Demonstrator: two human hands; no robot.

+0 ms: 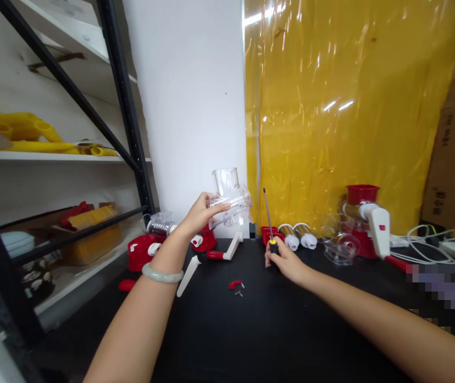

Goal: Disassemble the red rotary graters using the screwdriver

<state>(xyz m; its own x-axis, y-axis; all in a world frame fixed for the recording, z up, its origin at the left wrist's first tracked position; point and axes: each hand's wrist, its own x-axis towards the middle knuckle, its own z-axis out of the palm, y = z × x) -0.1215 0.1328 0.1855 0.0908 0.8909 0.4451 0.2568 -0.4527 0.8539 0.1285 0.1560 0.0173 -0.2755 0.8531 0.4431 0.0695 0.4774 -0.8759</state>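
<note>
My left hand [207, 215] grips a clear plastic grater housing [227, 183] and holds it above the table, its wide tube pointing up. In my right hand [283, 258] is a screwdriver [268, 213], its dark shaft pointing upward and its black and yellow handle inside my fingers. The two hands are apart, and the screwdriver does not touch the housing. Below them lie a small red part [235, 284] and a few tiny screws [239, 293]. A crank handle [227, 251] with a red grip and a white lever [188, 276] rest between my arms.
Grater drums [305, 236] and a red part [271, 234] stand at the table's back. An assembled red and white drum grater [365, 223] is at right, beside another clear housing [341, 244] and white cables [422, 244]. A red base [141, 252] sits left, near black-framed shelving [123, 90].
</note>
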